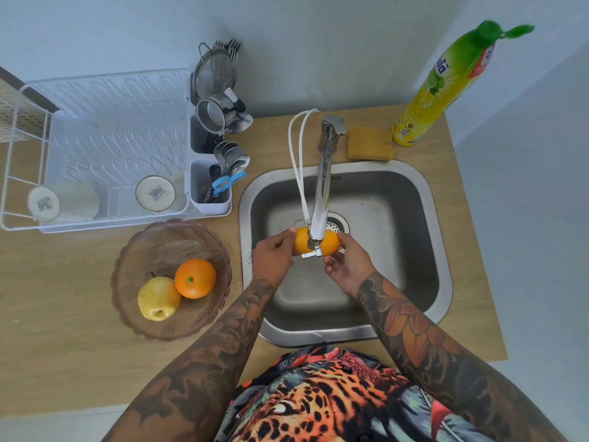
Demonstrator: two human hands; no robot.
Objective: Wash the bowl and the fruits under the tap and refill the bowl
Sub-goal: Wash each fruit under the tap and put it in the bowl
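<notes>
Head view, looking down: a wood-grain surface (63,298) is running along pale blue walls, with a stainless steel sink (424,224) set into it at right of centre. The tap (323,186) is reaching out over the basin, a white hose (294,161) looping beside it. Both hands are holding a yellow-orange fruit (328,242) directly beneath the spout: the left hand (272,256) is curling round its left end, the right hand (347,263) is gripping its right end with fingers wrapped. Spout tip is overlapping the fruit's middle, so its kind cannot be told; any water flow is not discernible. The translucent brownish bowl (127,266) is sitting on the surface just left of the sink, holding an orange (195,278) and a yellow apple (158,298), the two touching. Behind the bowl a white dish rack (95,129) is carrying two overturned cups (60,202) and a cutlery caddy (210,189) crowded with strainers, utensils and blue-handled scissors (228,181); individual items there are hard to separate. A yellow sponge (369,143) is lying behind the sink, a dish-soap bottle (446,87) with green cap standing just right of it. Rack's left edge is cut off; the drain (338,221) is partly hidden by the tap.
</notes>
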